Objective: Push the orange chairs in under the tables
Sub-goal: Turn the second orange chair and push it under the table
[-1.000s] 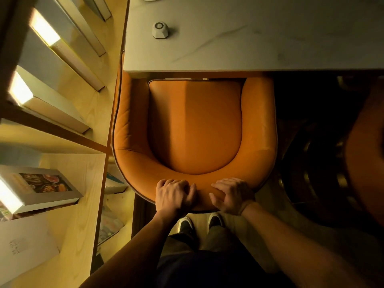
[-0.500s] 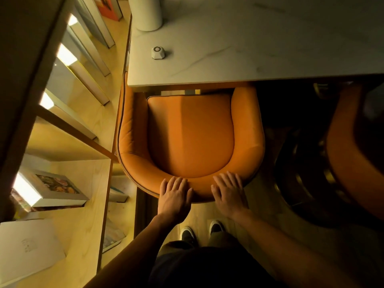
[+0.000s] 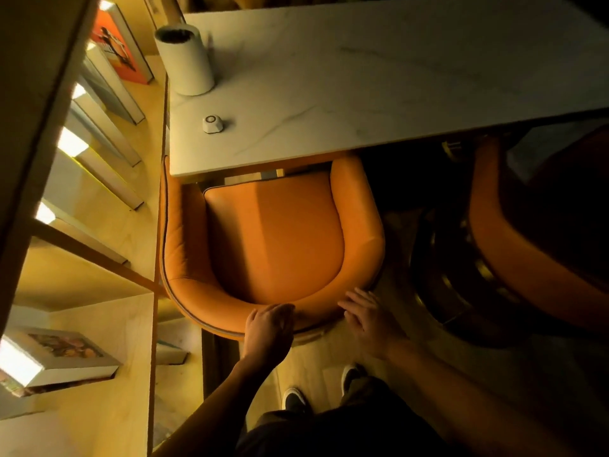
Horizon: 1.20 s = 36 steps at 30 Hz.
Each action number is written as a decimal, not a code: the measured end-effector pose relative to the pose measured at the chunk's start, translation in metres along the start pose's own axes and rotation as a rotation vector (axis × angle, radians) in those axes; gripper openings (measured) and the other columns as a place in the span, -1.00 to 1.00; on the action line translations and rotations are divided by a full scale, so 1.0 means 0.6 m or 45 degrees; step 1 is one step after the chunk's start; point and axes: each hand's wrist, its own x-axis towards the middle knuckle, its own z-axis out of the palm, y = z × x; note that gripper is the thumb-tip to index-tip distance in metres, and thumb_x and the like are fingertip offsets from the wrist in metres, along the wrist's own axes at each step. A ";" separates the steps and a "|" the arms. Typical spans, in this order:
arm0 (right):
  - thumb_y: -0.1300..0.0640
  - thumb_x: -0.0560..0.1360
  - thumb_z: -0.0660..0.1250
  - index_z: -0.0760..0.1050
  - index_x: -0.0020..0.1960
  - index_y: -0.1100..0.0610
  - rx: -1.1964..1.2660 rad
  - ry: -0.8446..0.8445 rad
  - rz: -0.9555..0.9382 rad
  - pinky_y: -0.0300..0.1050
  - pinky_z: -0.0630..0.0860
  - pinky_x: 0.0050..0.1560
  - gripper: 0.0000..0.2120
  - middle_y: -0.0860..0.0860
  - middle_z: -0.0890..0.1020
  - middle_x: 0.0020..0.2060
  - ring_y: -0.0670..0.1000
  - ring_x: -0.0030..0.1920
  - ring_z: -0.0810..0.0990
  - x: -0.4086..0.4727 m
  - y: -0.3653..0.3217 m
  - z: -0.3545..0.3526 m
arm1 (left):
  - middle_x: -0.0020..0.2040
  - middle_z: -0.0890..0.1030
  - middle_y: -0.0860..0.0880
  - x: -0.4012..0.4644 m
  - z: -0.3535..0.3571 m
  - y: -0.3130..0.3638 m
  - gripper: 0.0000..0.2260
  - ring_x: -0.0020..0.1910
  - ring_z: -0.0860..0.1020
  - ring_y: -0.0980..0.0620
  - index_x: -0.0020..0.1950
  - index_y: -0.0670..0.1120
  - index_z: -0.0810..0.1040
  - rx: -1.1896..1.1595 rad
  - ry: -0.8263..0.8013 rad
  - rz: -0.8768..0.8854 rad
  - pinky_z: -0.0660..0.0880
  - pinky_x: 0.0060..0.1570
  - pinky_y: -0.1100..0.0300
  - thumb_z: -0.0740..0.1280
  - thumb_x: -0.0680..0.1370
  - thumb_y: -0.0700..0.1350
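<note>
While both hands sit apart on the chair back:
left hand (image 3: 268, 328) and right hand (image 3: 369, 319) flat, fingers relaxed, on the orange chair (image 3: 273, 239); white cup (image 3: 184, 59) far ahead, contents unclear.

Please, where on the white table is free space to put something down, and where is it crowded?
The table is bare from the small white button device rightward to its far right end. The crowded part is the left end, where the white cylinder stands behind that device, close to the shelf.

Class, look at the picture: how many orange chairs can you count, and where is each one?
2. One orange chair sits in the middle, its front under the marble table, with both hands at its backrest. A second orange chair is at the right edge, partly cut off. Others may be out of view.
</note>
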 end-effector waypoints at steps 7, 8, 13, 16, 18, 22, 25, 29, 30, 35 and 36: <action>-0.28 0.51 -0.09 0.58 0.21 0.15 0.153 0.097 0.204 0.01 0.26 0.36 -0.31 0.18 0.53 0.28 0.19 0.38 0.38 -0.023 0.078 -0.063 | -0.03 0.69 0.11 0.050 0.012 0.104 -0.93 -0.31 0.61 0.12 -0.12 0.08 0.71 -0.059 0.007 0.054 0.47 -0.28 0.23 0.45 0.43 -0.06; -0.30 0.51 -0.09 0.57 0.21 0.17 0.156 0.111 0.220 -0.01 0.25 0.36 -0.29 0.18 0.53 0.28 0.19 0.39 0.37 -0.030 0.091 -0.080 | 0.00 0.69 0.12 0.061 0.019 0.122 -0.94 -0.29 0.62 0.12 -0.18 0.12 0.70 -0.062 -0.008 0.036 0.47 -0.27 0.25 0.46 0.40 -0.05; -0.25 0.46 -0.12 0.55 0.25 0.13 0.165 0.199 0.315 -0.06 0.23 0.36 -0.30 0.12 0.49 0.33 0.11 0.43 0.31 -0.071 0.182 -0.159 | 0.00 0.68 0.14 0.119 0.071 0.226 -0.93 -0.15 0.61 0.16 -0.38 0.20 0.58 -0.092 -0.105 0.128 0.52 -0.15 0.20 0.36 0.30 0.12; -0.07 0.56 0.09 0.53 0.26 0.15 0.145 0.243 0.392 -0.04 0.24 0.36 -0.56 0.14 0.50 0.31 0.14 0.42 0.32 -0.105 0.248 -0.202 | -0.22 0.68 0.05 0.147 0.117 0.298 -0.91 -0.22 0.60 0.10 -0.36 -0.01 0.63 -0.153 -0.129 0.210 0.51 -0.22 0.12 0.37 0.33 -0.06; 0.09 0.59 0.20 0.52 0.27 0.20 0.117 0.268 0.410 -0.06 0.21 0.36 -0.68 0.16 0.51 0.28 0.17 0.39 0.34 -0.129 0.298 -0.226 | -0.39 0.57 0.06 0.159 0.150 0.343 -0.92 -0.36 0.53 0.15 -0.35 -0.07 0.61 -0.165 -0.172 0.251 0.43 -0.35 0.13 0.33 0.31 -0.13; 0.15 0.44 0.29 0.63 0.05 0.17 0.115 0.448 0.557 0.08 0.43 0.18 -0.76 0.16 0.64 0.01 0.25 0.12 0.58 -0.174 0.396 -0.253 | -0.22 0.61 0.14 0.172 0.210 0.417 -0.82 -0.19 0.57 0.17 -0.26 0.02 0.67 -0.133 -0.198 0.312 0.43 -0.19 0.23 0.46 0.33 -0.28; 0.19 0.29 0.37 0.65 -0.10 0.18 0.153 0.490 0.616 0.18 0.59 -0.12 -0.80 0.15 0.68 -0.16 0.26 -0.08 0.66 -0.204 0.452 -0.271 | -0.15 0.64 0.13 0.178 0.248 0.474 -0.85 -0.17 0.57 0.15 -0.21 0.02 0.70 -0.059 -0.170 0.360 0.41 -0.19 0.24 0.49 0.37 -0.24; 0.00 0.41 0.18 0.65 0.01 0.19 0.197 0.460 0.755 0.23 0.54 0.06 -0.61 0.18 0.66 0.00 0.28 0.06 0.61 -0.240 0.539 -0.283 | -0.15 0.66 0.11 0.185 0.294 0.540 -0.85 -0.14 0.59 0.10 -0.21 -0.03 0.68 -0.003 -0.192 0.514 0.46 -0.16 0.20 0.52 0.33 -0.27; -0.04 0.42 0.13 0.63 0.06 0.17 0.195 0.453 0.783 0.21 0.52 0.11 -0.57 0.16 0.64 0.04 0.25 0.10 0.60 -0.246 0.560 -0.284 | -0.16 0.63 0.17 0.187 0.302 0.555 -0.86 -0.14 0.59 0.10 -0.21 -0.03 0.68 -0.011 -0.211 0.543 0.49 -0.16 0.19 0.51 0.33 -0.26; -0.11 0.48 0.05 0.51 0.24 -0.01 0.099 0.598 0.821 0.11 0.35 0.30 -0.56 -0.06 0.52 0.20 0.01 0.26 0.41 -0.270 0.591 -0.333 | -0.14 0.56 0.26 0.219 0.349 0.603 -0.84 -0.18 0.61 0.12 -0.16 0.03 0.67 0.026 -0.351 0.602 0.55 -0.24 0.16 0.50 0.32 -0.18; -0.07 0.50 0.12 0.50 0.24 -0.02 0.110 0.643 0.842 0.10 0.34 0.31 -0.62 -0.07 0.51 0.20 0.00 0.25 0.41 -0.273 0.592 -0.343 | -0.12 0.61 0.20 0.227 0.358 0.612 -0.81 -0.18 0.61 0.12 -0.12 0.04 0.68 0.041 -0.386 0.586 0.55 -0.24 0.14 0.50 0.33 -0.19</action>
